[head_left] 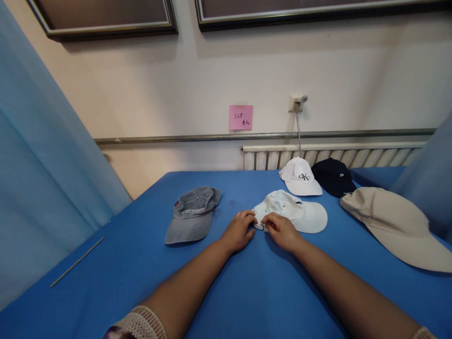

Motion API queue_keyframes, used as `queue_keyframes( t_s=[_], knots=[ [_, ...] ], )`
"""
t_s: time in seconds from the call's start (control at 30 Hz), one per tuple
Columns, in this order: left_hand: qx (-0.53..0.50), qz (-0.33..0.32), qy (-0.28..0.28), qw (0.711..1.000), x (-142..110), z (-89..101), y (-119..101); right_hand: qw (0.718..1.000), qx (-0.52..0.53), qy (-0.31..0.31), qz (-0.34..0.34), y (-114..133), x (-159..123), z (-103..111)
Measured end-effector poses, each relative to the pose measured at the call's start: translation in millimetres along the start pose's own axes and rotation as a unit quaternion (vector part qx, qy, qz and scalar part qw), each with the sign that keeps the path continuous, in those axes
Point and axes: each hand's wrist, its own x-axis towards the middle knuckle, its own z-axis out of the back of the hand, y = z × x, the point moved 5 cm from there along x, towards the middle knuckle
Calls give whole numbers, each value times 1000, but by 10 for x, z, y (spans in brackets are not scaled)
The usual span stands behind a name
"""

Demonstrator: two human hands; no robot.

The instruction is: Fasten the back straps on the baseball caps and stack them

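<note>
A white cap [294,212] lies on the blue table [226,282], its brim pointing right. My left hand [238,230] and my right hand [280,230] meet at the cap's rear edge, both with fingers curled and pinching the back strap area. To the left of my hands a grey cap [192,212] lies flat, brim toward me.
Behind the white cap sit another white cap with a logo [300,178] and a dark navy cap [334,176]. A beige cap [391,223] lies at the right. A thin stick [76,262] rests near the table's left edge. A pink note [240,117] hangs on the wall.
</note>
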Motion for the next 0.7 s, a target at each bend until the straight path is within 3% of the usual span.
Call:
queue_keyframes(
  t_s=[0.27, 0.43, 0.5, 0.6, 0.7],
  knots=[
    [-35, 13, -6, 999, 48, -31, 18, 998, -55, 19, 33, 48, -5, -73],
    [-163, 28, -16, 986, 47, -7, 31, 988, -119, 41, 90, 192, -48, -51],
    [-245, 46, -20, 968, 34, 3, 56, 985, -138, 35, 96, 226, -51, -28],
    [-386, 97, -21, 917, 11, 1, 113, 983, -156, 25, 90, 247, -41, 1],
    [-461, 135, -32, 877, -4, 20, 155, 986, -141, 11, 90, 258, -31, 40]
  ],
)
